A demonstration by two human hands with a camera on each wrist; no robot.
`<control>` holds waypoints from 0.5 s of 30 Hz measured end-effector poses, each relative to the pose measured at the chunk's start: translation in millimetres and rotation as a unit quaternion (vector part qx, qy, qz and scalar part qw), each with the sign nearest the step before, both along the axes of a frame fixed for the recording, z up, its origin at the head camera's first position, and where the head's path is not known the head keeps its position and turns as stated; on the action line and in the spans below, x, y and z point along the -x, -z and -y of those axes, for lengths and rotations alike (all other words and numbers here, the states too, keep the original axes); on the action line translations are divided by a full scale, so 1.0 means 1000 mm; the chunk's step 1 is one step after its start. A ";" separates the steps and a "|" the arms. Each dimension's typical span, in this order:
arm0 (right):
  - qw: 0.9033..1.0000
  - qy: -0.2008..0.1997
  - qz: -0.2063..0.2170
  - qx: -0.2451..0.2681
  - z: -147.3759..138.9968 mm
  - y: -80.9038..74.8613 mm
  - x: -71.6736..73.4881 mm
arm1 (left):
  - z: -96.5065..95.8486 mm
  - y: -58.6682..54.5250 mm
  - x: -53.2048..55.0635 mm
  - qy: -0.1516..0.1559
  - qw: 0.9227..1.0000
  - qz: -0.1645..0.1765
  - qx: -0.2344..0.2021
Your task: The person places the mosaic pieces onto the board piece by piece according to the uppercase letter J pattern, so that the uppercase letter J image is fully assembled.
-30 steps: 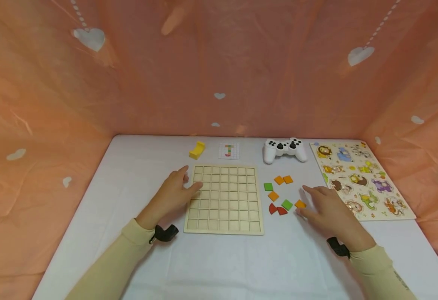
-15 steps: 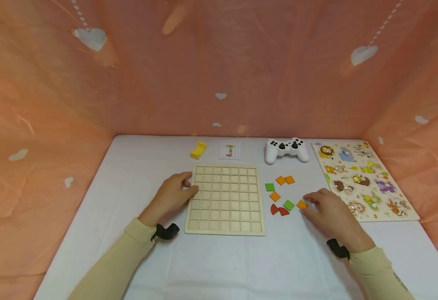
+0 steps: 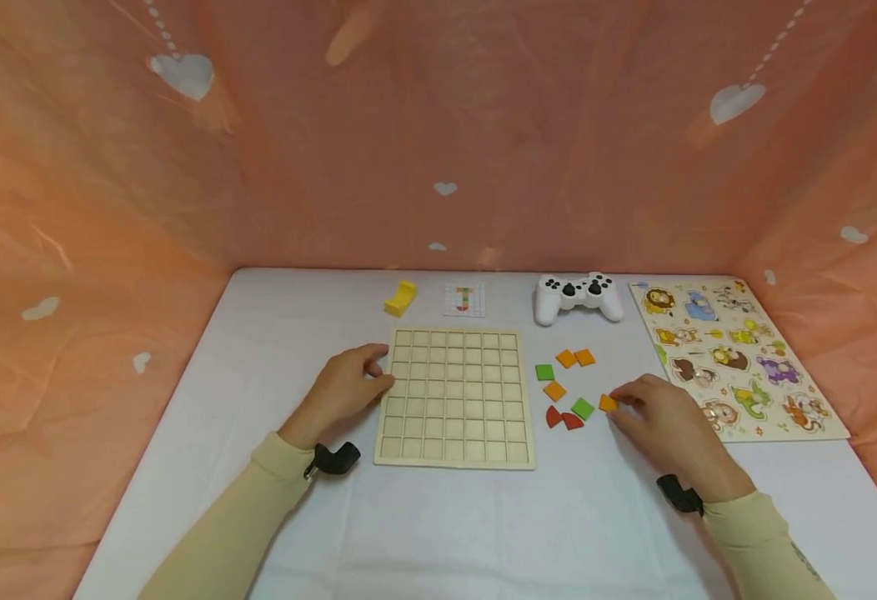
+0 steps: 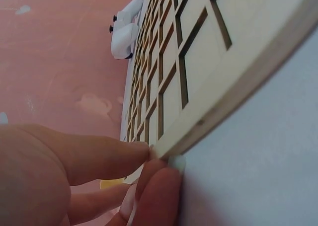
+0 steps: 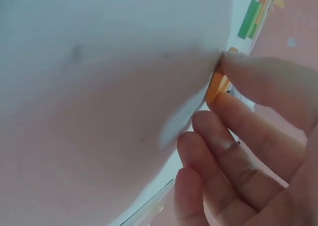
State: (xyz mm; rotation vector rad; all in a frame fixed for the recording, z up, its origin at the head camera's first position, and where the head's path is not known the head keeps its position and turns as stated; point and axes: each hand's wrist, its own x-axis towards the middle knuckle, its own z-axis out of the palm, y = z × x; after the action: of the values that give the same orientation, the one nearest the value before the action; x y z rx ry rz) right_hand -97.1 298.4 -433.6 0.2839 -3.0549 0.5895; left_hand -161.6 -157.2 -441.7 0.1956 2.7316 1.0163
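At the left edge of a pale wooden grid board (image 3: 455, 465), my left hand (image 3: 339, 389) grips the rim. Its thumb (image 4: 112, 156) lies at the rim in the left wrist view, with curled fingertips against the board's side. My right hand (image 3: 667, 423) pinches a square orange tile (image 3: 608, 403) between thumb and index finger; the tile's edge (image 5: 215, 87) shows between them in the right wrist view. Left of that hand lie a green square tile (image 3: 583, 408), two red quarter-round tiles (image 3: 572, 422), another green tile (image 3: 544, 372) and several orange ones (image 3: 554, 391).
Behind the board are a yellow curved block (image 3: 400, 298) and a small card (image 3: 464, 300) printed with a coloured J shape on a grid. A white game controller (image 3: 578, 298) lies at the back right, beside an animal picture puzzle (image 3: 739, 362). Peach fabric (image 3: 438, 142) encloses the white table.
My right thumb and index finger have come together on the orange tile. The left hand has drawn back slightly from over the board, its fingers now at the left rim.
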 end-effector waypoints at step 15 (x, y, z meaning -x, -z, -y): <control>0.998 -0.025 0.026 0.042 0.042 -0.009 0.033 | -0.002 -0.007 -0.007 -0.021 1.000 0.013 -0.011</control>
State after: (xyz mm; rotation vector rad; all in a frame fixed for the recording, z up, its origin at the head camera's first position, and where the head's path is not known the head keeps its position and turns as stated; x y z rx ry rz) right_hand -129.7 256.6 -425.0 0.3490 -3.0710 0.7383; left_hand -154.7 -155.0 -434.5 0.1285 2.7139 1.0528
